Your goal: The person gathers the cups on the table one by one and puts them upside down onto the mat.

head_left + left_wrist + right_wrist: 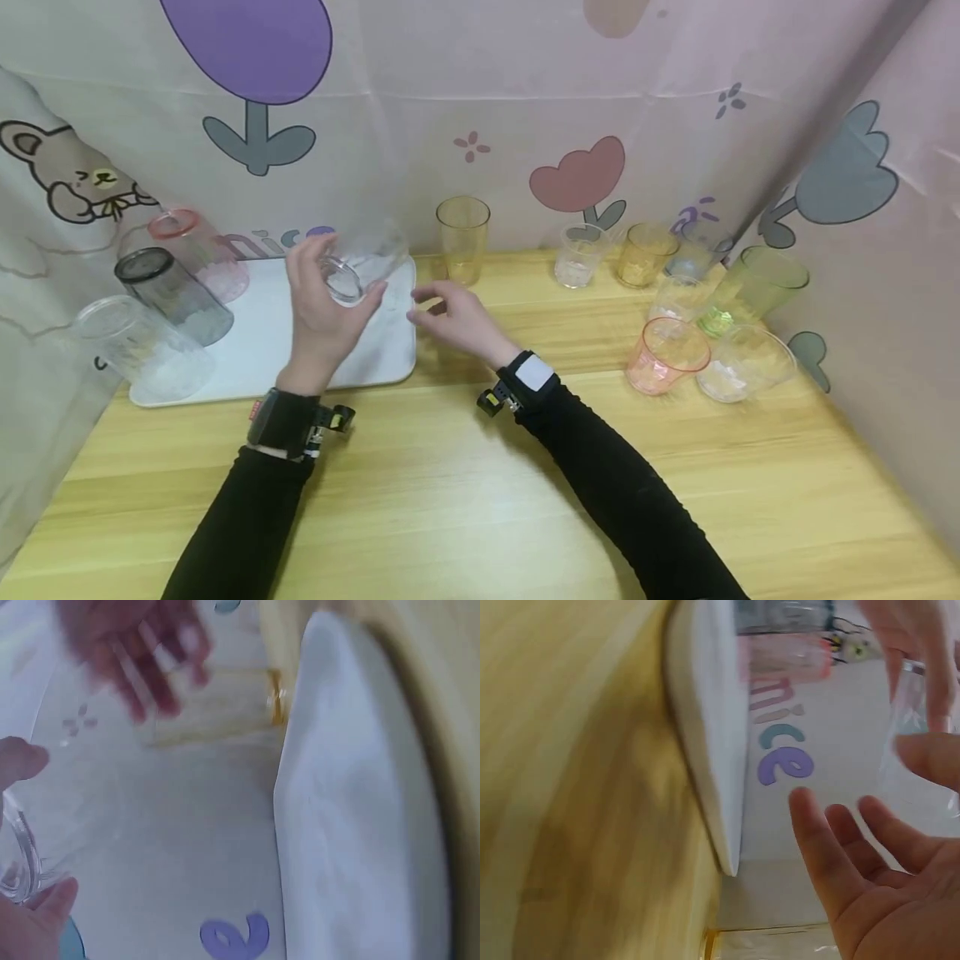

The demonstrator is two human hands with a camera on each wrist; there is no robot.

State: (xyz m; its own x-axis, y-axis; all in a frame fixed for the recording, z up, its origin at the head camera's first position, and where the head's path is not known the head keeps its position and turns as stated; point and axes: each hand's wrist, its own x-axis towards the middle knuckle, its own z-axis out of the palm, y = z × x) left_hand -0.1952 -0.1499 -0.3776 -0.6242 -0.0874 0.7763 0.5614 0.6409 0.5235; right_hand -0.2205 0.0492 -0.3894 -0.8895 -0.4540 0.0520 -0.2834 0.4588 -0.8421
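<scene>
Over the right part of the white tray (pixel 315 350), my left hand (pixel 322 304) grips a clear glass (pixel 375 246) near its base, thumb on one side and fingers on the other. The glass is tipped on its side, its wide end pointing up and right. My right hand (pixel 468 321) is to the right of it, apart from it, with relaxed, slightly bent fingers and nothing in them; the right wrist view shows its fingers (pixel 817 836) spread. A tall amber glass (pixel 463 242) stands upright just behind my right hand.
On the tray's left stand a pink glass (pixel 202 258), a grey glass (pixel 176 296) and a clear glass (pixel 146 350). Several glasses gather at the table's right, among them a green glass (pixel 753 292) and an orange-pink glass (pixel 667 357). A printed curtain (pixel 405 142) hangs behind.
</scene>
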